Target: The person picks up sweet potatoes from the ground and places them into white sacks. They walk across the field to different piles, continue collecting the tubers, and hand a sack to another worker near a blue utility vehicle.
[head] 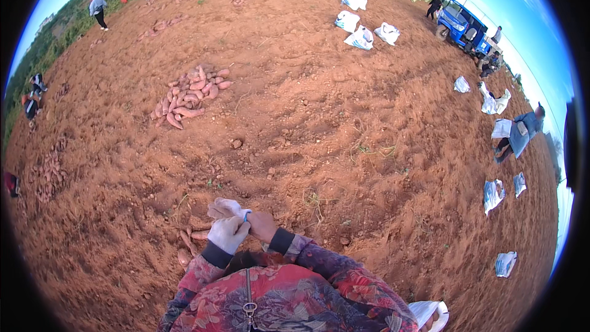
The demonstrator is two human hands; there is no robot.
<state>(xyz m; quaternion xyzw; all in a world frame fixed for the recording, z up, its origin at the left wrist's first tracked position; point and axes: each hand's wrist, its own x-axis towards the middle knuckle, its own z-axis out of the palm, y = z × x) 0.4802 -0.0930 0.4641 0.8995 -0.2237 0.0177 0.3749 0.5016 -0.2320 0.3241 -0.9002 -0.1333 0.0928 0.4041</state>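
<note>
My left hand [227, 234], in a white work glove, pinches the blue-edged cuff of another white glove [234, 206] at my right wrist. That glove covers the fingers of my right hand [262, 226], while the back of the wrist is bare. The right fingers point left and hold nothing that I can see. Just left of my hands, several sweet potatoes [187, 241] lie on reddish soil, partly hidden by my sleeve. Farther ahead is a heap of sweet potatoes [191, 94].
White woven sacks [359, 38] stand ahead to the right; more, like the sack [493, 197], line the right side. A white bag [428, 312] is by my right side. A blue cargo tricycle [461, 25] is parked far right. Several people, including a person [518, 133], are around the field.
</note>
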